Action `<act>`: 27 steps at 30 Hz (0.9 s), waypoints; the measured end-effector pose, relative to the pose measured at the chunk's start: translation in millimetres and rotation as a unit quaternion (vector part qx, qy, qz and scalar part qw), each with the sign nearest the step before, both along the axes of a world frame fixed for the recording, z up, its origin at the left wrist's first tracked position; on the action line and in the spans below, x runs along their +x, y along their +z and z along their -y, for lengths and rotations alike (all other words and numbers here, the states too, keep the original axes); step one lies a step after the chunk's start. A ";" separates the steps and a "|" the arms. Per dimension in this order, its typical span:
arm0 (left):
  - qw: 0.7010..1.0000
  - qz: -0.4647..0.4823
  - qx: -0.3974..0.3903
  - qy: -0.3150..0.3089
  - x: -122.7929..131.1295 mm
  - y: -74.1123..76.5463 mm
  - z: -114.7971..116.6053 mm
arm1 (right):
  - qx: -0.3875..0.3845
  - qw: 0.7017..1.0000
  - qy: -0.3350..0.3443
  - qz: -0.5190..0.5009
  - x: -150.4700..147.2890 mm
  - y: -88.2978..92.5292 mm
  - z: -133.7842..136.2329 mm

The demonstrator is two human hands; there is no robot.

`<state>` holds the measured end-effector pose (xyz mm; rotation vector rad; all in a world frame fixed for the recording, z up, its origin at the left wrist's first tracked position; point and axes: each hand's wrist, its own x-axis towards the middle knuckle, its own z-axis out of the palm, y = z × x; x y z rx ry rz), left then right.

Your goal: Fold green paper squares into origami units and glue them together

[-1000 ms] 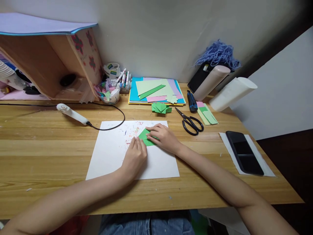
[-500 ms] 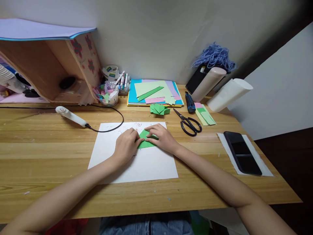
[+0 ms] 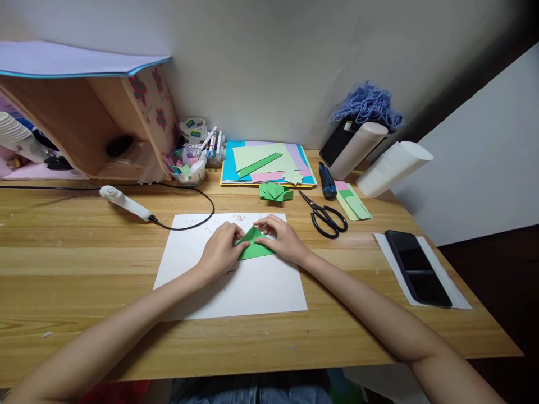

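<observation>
Between my two hands is a folded green paper triangle (image 3: 255, 249), its point towards the wall, over a white sheet of paper (image 3: 252, 292). My left hand (image 3: 221, 250) pinches its left edge, thumb on top and fingers behind. On the other side my right hand (image 3: 283, 241) grips the right edge, thumb on the face and fingers curled at the back near the tip. Just beyond the sheet sits a folded green paper piece (image 3: 275, 192). Black-handled scissors (image 3: 323, 215) lie to the right of it.
Coloured paper (image 3: 229, 163) is stacked by the wall, near a utility knife (image 3: 327, 180) and small paper slips (image 3: 356, 205). A white corded tool (image 3: 125, 203) lies left, its cable reaching the sheet. A phone (image 3: 416, 269) rests at right; a cardboard box (image 3: 151, 112) stands back left.
My fingers have shifted on the green triangle; my thumbs are farther apart, and more of its face and tip shows. The whole view has tipped slightly upward.
</observation>
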<state>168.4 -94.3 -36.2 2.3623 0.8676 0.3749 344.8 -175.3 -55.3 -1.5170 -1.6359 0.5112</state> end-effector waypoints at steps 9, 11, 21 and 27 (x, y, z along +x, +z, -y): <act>0.963 0.059 0.254 -0.068 -5.0 10.5 4.5 | 0.177 0.974 -0.020 0.137 0.3 7.3 13.1; 0.942 0.034 0.315 -0.108 -7.1 8.3 6.6 | 0.187 0.963 0.000 0.195 1.7 4.8 14.8; 0.926 -0.104 0.321 -0.168 -8.3 1.9 19.2 | 0.113 0.963 0.151 0.193 13.2 4.5 9.7; 0.980 -0.014 0.192 -0.056 -4.0 -0.4 14.7 | 0.036 0.993 0.062 0.097 14.0 6.1 3.7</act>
